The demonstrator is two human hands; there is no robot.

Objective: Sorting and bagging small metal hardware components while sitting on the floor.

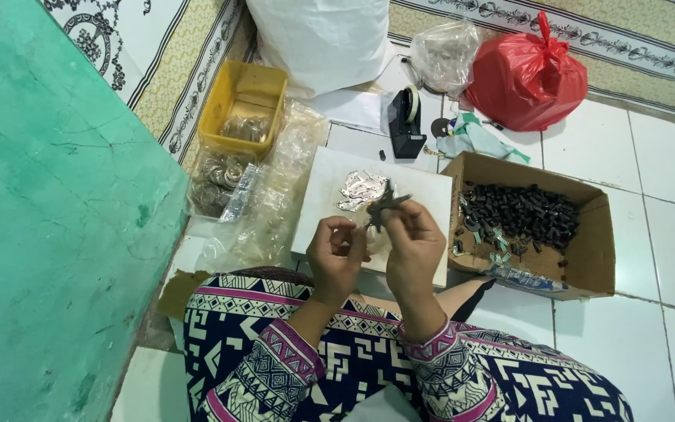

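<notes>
My left hand (336, 252) and my right hand (414, 242) meet over the near edge of a white board (423, 191) on the floor. The right hand pinches a small bunch of dark metal pieces (383, 207) that stick up from its fingers. The left hand's fingers are curled against the same bunch from the left. A little heap of shiny silver pieces (359, 189) lies on the board just beyond the hands.
A cardboard box (587, 258) of small black parts sits to the right. A yellow tub (245, 98), clear bags of silvery discs (220, 180), a black tape dispenser (406, 121), a red bag (526, 74) and a white sack (322, 39) lie beyond. A green wall (48, 219) stands left.
</notes>
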